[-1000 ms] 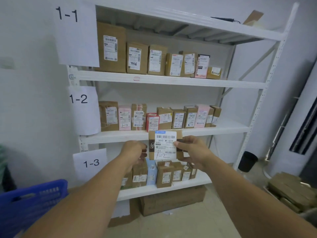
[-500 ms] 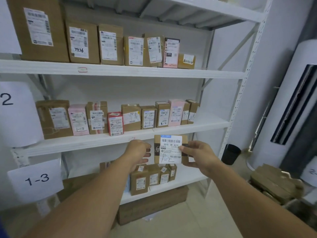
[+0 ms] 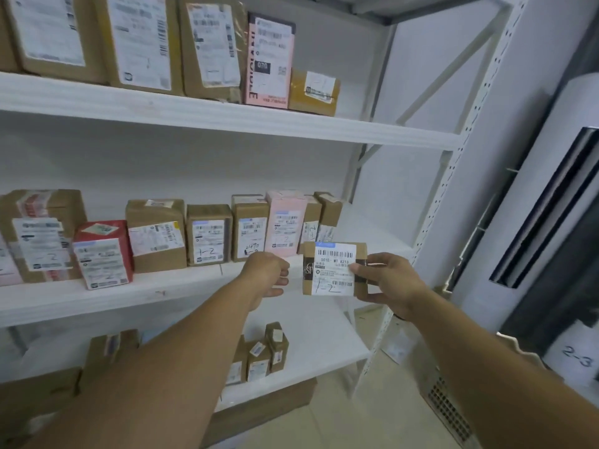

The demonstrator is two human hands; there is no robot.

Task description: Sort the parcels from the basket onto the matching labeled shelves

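Soft, even indoor light; faint shadows; wide-angle bending at edges; slight motion blur throughout.

From where I stand, all that shows of the person is two bare arms and two bare hands. The left forearm (image 3: 168, 361) is uncovered skin along its whole visible length, broad at the near end and narrowing to the wrist and the left hand (image 3: 266, 277), whose knuckles make a rounded ridge. The right forearm (image 3: 486, 358) is likewise uncovered up to the right hand (image 3: 387, 283), where the thumb and the back of the hand are on show.
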